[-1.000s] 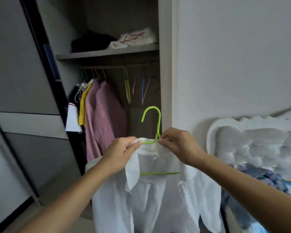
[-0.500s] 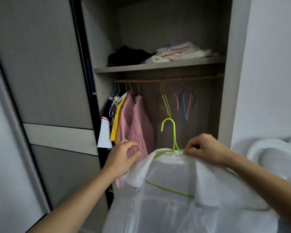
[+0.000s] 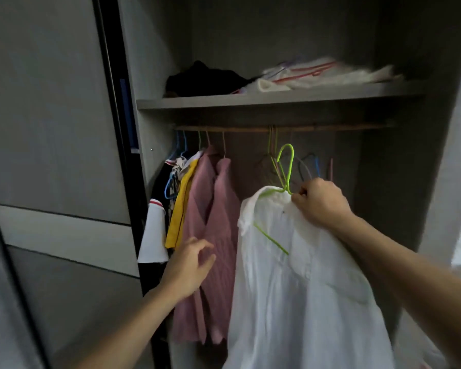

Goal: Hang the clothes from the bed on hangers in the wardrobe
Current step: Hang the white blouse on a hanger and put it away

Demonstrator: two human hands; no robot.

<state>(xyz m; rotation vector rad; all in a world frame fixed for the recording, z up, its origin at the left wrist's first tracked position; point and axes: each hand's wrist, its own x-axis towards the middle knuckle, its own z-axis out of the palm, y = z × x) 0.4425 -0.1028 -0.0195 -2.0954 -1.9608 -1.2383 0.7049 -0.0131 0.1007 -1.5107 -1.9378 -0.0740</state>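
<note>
While the left grip [image 3: 189,267] lies released, right grip [image 3: 320,203] pinches the green hanger [image 3: 288,182], white shirt [image 3: 290,288] draped below.

The white shirt [image 3: 298,288] runs off the bottom edge, hem and all, and most of the green hanger [image 3: 290,171] is buried inside it. That pale pile [image 3: 325,75] on the shelf [image 3: 277,101] is just a smear, and the empty hangers [image 3: 308,166] behind blur together.

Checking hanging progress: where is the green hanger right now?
Head view, centre-right: the green hanger carries the white shirt, held by the right hand below the rail.
</note>
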